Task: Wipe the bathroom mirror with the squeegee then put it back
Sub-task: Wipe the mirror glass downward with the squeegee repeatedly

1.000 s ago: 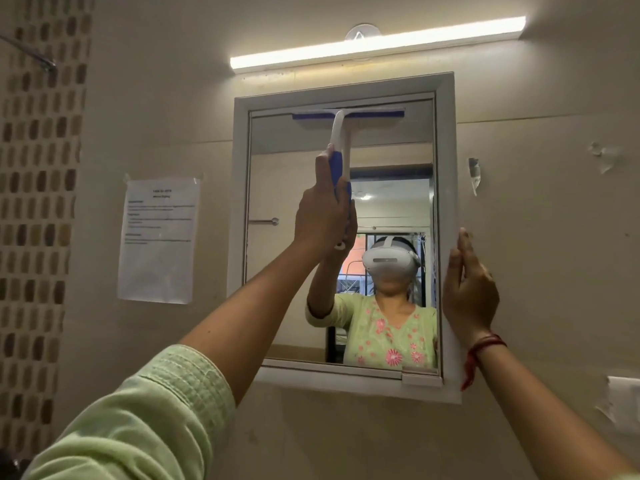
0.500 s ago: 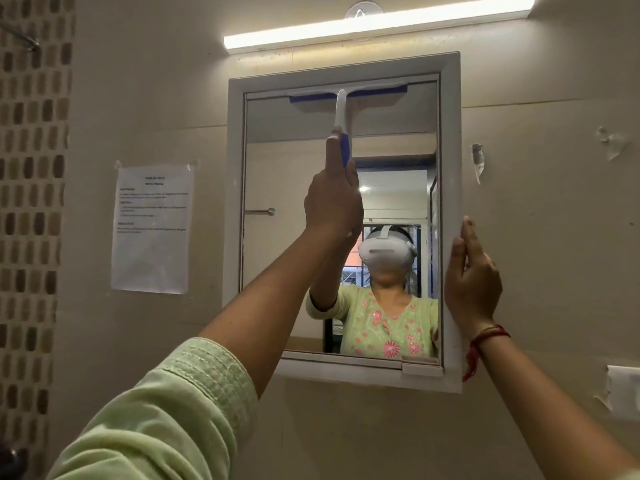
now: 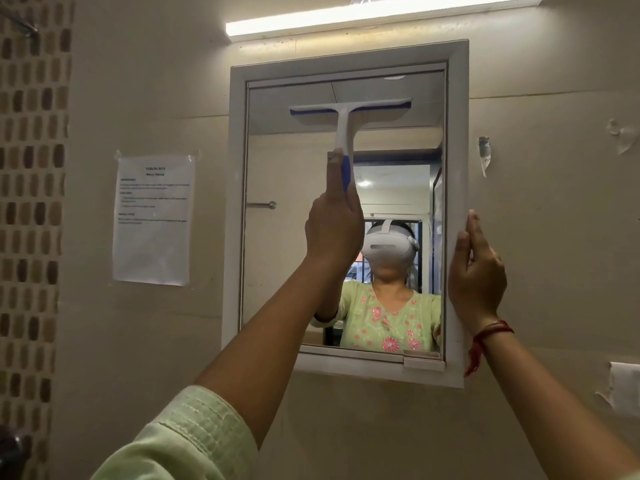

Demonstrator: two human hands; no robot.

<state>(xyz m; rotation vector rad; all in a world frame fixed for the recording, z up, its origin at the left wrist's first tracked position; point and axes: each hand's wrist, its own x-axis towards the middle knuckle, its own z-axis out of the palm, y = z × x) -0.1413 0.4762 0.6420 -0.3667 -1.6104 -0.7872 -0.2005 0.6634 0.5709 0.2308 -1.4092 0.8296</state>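
Observation:
A white-framed bathroom mirror (image 3: 284,161) hangs on the beige wall. The white squeegee (image 3: 344,129) with a blue blade edge lies flat against the upper glass, its blade level and a little below the mirror's top edge. My left hand (image 3: 334,230) grips the blue lower part of its handle, thumb stretched up along it. My right hand (image 3: 476,271) rests with straight fingers on the right side of the mirror frame (image 3: 457,168). The glass reflects a person in a green top wearing a headset.
A printed paper notice (image 3: 154,220) is taped to the wall left of the mirror. A tube light (image 3: 381,15) glows above it. A brown mosaic tile strip (image 3: 31,202) runs down the far left. Tape scraps and a white plate (image 3: 625,386) mark the right wall.
The squeegee blade has come down from the mirror's top edge, drawn by my left hand. My right hand stays on the frame.

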